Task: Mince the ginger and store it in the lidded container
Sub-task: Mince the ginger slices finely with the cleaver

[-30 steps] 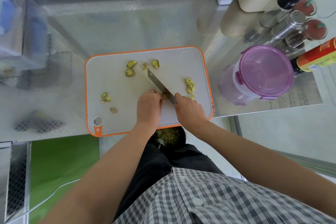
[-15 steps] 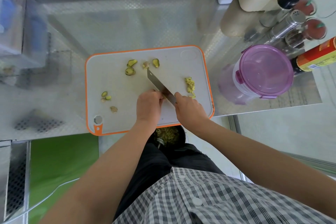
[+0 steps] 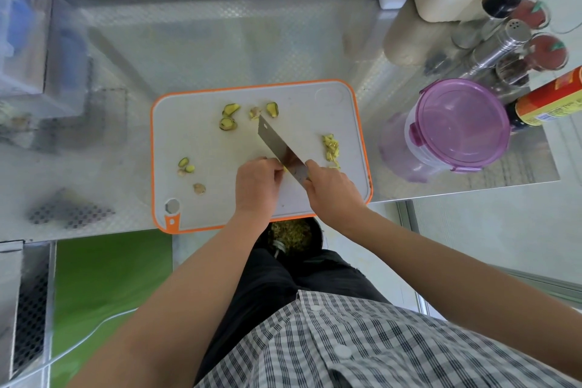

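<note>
Red label (image 3: 556, 99) on the bottle (image 3: 516, 115) is unreadable; right hand (image 3: 330, 190) grips the cleaver (image 3: 278, 146), left hand (image 3: 256, 183) holds ginger (image 3: 284, 169) beside it.

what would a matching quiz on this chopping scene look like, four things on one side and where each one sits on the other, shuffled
Things
1. knife
2. purple-lidded container
3. cut ginger pile
4. metal shaker

Places
A. on the counter right of the cutting board, lid on
B. on the board near its right edge
C. gripped by the right hand, blade over the board
D. far right, beyond the container

Pairs: 1-C, 2-A, 3-B, 4-D
</note>
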A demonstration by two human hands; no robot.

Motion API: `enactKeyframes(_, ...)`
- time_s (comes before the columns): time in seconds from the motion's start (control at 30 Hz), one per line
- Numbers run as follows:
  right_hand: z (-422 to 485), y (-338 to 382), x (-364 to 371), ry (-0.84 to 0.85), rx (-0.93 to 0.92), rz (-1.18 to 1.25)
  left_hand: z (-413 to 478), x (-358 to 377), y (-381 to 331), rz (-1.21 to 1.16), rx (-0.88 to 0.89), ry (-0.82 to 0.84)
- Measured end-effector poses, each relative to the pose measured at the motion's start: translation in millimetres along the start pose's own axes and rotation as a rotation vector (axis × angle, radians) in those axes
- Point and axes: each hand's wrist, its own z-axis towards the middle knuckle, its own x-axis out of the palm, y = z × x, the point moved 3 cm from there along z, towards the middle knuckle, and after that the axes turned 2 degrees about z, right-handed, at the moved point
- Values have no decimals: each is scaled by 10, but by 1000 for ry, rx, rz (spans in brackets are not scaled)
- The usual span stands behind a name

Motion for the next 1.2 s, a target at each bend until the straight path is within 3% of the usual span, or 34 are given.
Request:
enactKeyframes(0.3, 98, 43, 126, 7, 40, -14, 8, 58, 33, -24, -3, 5)
enactKeyframes(0.67, 26, -1, 2, -14, -26, 20, 26, 39, 107, -251, -288, 1)
enactKeyframes(1.2, 130, 61, 105, 32, 8, -22, 22, 55, 129, -468, -492, 66)
